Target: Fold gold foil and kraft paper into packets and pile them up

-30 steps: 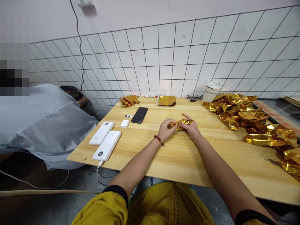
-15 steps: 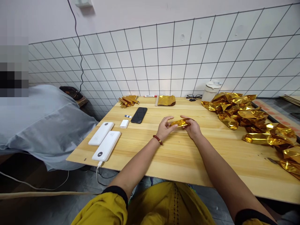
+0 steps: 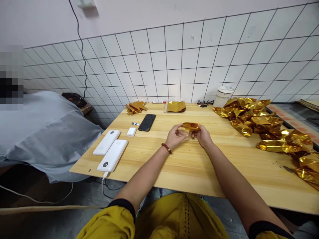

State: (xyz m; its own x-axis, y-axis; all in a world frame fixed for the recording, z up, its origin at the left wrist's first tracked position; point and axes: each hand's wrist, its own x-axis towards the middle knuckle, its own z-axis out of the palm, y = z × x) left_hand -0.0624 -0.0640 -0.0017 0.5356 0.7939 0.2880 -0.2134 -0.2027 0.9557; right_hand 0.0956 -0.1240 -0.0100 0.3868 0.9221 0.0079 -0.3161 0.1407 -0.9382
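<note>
A small folded piece of gold foil is pinched between both my hands above the middle of the wooden table. My left hand, with a red bead bracelet at the wrist, grips its left end with thumb and fingers. My right hand grips its right end, fingers curled around it. The two hands are close together, almost touching.
A heap of crumpled gold foil spreads along the right side. At the back lie folded gold pieces, a flat gold stack, a marker, glasses and a white jug. A phone and two power banks lie left. A person in grey sits left.
The foil strip has been folded shorter and my hands have come closer together, rising slightly off the table.
</note>
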